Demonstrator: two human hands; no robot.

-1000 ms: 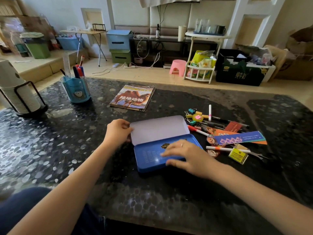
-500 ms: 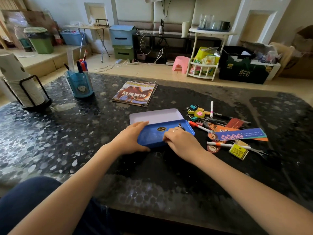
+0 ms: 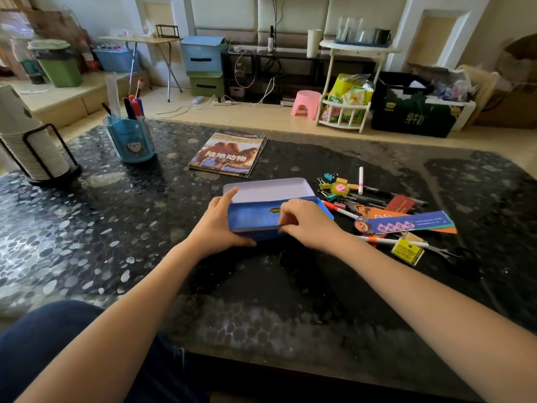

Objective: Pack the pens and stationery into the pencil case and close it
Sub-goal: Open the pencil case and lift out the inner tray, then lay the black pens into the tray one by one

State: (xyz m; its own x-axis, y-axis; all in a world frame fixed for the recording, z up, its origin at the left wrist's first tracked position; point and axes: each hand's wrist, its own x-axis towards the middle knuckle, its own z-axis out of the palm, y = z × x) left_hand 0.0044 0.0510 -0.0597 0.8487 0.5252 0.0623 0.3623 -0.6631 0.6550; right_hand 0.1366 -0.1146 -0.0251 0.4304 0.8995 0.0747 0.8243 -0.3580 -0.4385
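Blue pencil case (image 3: 252,221) between left hand (image 3: 216,226) and right hand (image 3: 308,225) (both touching)

Both your bare forearms reach forward from the bottom corners and draw together toward the middle. Your left hand (image 3: 216,225) curls, thumb low and index finger stretched up and forward. Your right hand (image 3: 308,225) lies palm down, fingers bent and pinching, a ring on one finger.
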